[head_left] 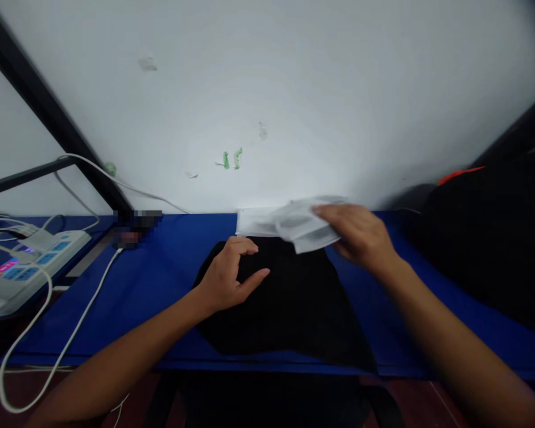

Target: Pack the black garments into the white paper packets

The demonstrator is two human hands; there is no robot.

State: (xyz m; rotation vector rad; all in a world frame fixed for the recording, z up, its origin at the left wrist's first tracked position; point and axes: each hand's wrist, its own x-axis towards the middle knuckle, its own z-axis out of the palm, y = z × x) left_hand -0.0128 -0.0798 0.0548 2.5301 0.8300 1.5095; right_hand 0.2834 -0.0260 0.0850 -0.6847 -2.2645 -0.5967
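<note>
My right hand (359, 235) pinches a thin, white, loosely folded sheet (314, 229), blurred by motion; whether it is paper or cloth I cannot tell. It is held above the far edge of a black cloth (285, 315) spread on the blue table. Behind it, a second flat white piece (251, 222) lies against the foot of the wall, partly covered. Over the left part of the black cloth is my left hand (229, 276), with thumb and fingers apart and nothing between them.
A white power strip (31, 267) with several plugs and cables stands at the left. One white cable (91, 300) loops over the blue table (160, 285) and its front edge. A large black bag-like item (490, 238) fills the right side. Black frame bars (40, 95) rise at the left.
</note>
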